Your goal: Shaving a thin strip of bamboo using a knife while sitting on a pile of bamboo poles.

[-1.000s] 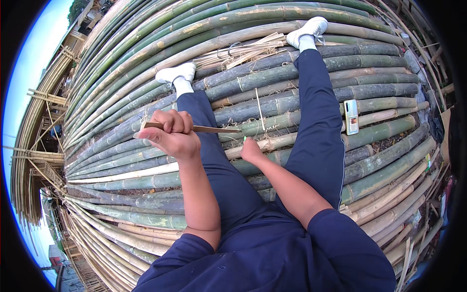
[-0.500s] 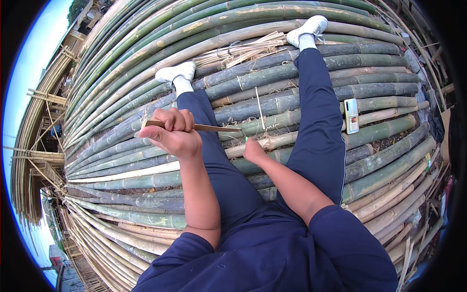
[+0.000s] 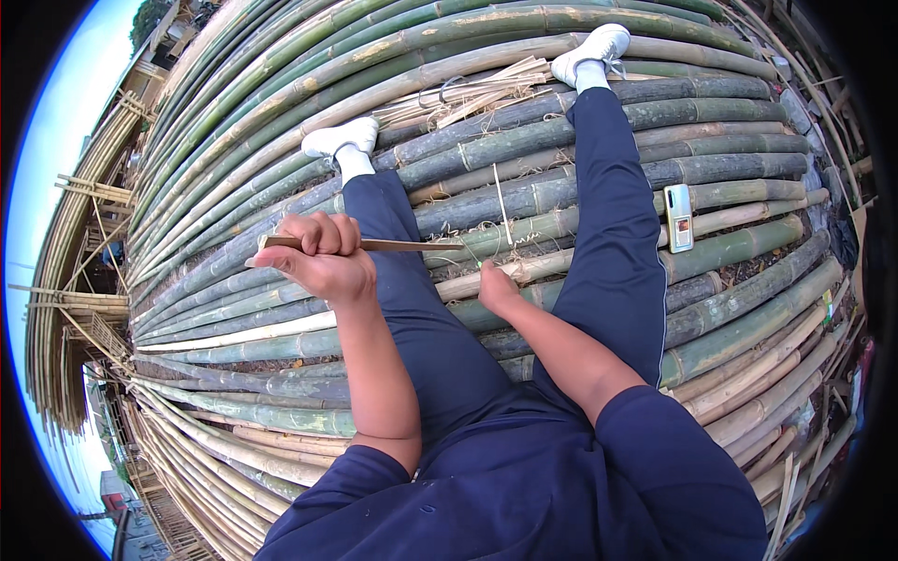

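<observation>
My left hand (image 3: 323,257) is closed around a flat brown bamboo strip (image 3: 412,246), its thumb stretched along the near end. The strip's far end points right, over the gap between my legs. Just below and right of that tip, my right hand (image 3: 499,288) is shut in a fist or pinch. A thin greenish bit shows at its fingertips, too small to name. Beneath both hands lie green bamboo poles (image 3: 524,229). One thin pale bamboo sliver (image 3: 502,204) lies across the poles beyond my right hand, with curly shavings near it.
White shoes (image 3: 591,56) rest on the poles at the ends of my outstretched legs. Between them sits a pile of split bamboo pieces (image 3: 486,91). A phone (image 3: 678,219) lies on the poles right of my right leg. Bamboo racks (image 3: 79,243) stand at the left.
My left hand and the strip have shifted slightly left. My right hand has moved a little to the right, away from the strip's tip.
</observation>
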Demonstrator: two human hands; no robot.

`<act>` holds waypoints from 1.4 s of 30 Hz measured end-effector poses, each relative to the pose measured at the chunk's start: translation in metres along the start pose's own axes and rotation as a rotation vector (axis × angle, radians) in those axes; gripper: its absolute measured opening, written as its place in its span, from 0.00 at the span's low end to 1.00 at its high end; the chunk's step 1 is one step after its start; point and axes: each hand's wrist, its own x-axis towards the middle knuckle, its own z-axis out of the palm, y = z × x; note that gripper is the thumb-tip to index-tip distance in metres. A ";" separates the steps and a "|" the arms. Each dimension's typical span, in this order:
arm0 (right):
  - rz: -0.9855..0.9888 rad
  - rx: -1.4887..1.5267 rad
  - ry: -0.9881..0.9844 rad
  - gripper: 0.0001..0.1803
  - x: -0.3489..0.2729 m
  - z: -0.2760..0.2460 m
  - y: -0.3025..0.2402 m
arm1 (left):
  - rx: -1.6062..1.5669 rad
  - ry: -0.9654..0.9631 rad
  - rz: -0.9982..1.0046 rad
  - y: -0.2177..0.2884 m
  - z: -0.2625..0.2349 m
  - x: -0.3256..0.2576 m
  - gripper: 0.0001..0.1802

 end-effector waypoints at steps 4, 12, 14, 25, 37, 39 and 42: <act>-0.053 0.211 0.177 0.09 -0.014 -0.009 -0.047 | 0.068 0.073 0.032 -0.001 -0.001 0.002 0.34; -0.212 0.145 0.192 0.09 -0.027 -0.024 -0.061 | 0.041 0.077 0.034 0.001 -0.002 0.002 0.34; -0.073 0.059 0.020 0.14 -0.009 -0.010 -0.012 | 0.025 0.045 0.007 0.002 0.001 0.000 0.34; -0.408 0.363 0.256 0.11 -0.063 -0.068 -0.112 | -0.125 -0.151 -0.037 0.004 -0.015 -0.001 0.33; -0.084 0.174 0.069 0.13 -0.011 -0.025 -0.050 | -0.053 -0.167 -0.034 0.001 -0.004 -0.008 0.33; -0.108 0.229 0.096 0.12 -0.037 -0.052 -0.082 | -0.037 -0.089 -0.025 0.005 -0.007 -0.006 0.33; -0.277 0.322 0.125 0.13 -0.051 -0.069 -0.095 | 0.000 -0.012 0.014 0.005 -0.011 -0.002 0.32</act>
